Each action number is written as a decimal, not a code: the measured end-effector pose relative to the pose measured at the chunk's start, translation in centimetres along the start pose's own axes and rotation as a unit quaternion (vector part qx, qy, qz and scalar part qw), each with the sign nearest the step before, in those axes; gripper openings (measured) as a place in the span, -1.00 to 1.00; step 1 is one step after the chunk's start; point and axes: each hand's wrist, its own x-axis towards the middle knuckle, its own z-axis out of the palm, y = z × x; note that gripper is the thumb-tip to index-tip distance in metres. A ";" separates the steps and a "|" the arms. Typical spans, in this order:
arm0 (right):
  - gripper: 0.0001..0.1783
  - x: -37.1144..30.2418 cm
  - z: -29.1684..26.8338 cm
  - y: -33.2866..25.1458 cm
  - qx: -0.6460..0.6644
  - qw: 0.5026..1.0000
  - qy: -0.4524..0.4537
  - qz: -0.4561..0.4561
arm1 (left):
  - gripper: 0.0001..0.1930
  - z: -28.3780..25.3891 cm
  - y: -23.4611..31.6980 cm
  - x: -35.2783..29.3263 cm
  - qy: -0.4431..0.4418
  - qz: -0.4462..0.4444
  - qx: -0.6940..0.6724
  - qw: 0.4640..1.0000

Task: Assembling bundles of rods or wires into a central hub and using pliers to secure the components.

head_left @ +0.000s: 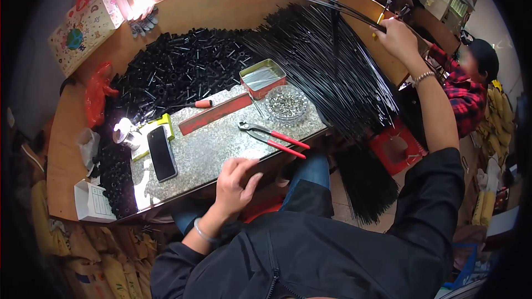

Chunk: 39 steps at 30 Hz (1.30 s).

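Raised at the upper right, my right hand [396, 39] is closed around a few long thin black rods [338, 6], which reach out to the upper left above a large pile of similar rods [332, 61]. A yellow piece shows beside its fingers; whether it is held I cannot tell. My left hand [235, 185] hovers at the table's front edge, thumb apart from the slightly blurred fingers, with nothing visible in it. Red-handled pincers [274, 138] lie nearby on the speckled tabletop [205, 155]. Behind them are a clear dish of small metal pieces [286, 104] and a red tin of thin metal pins [262, 79].
A heap of short black tubular parts [177, 66] covers the table's back left. A smartphone [162, 154], a red bar [215, 113] and a red-handled screwdriver [199, 104] lie on the tabletop. A wooden rim [221, 8] encloses it. Another person [471, 83] sits at the right.
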 end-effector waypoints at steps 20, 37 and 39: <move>-0.75 -16.2 -3.4 -14.8 0.658 0.496 -0.558 -0.100 | -0.52 -7.4 2.6 12.0 0.048 -0.066 -0.338 0.937; -0.78 -2.2 16.6 -5.7 0.204 0.979 -0.005 -0.015 | -0.65 -9.1 3.4 9.0 0.046 -0.065 -0.409 0.909; -0.78 -0.7 18.1 -5.3 0.171 0.985 0.011 0.002 | -0.66 -9.5 3.7 8.7 0.055 -0.090 -0.409 0.906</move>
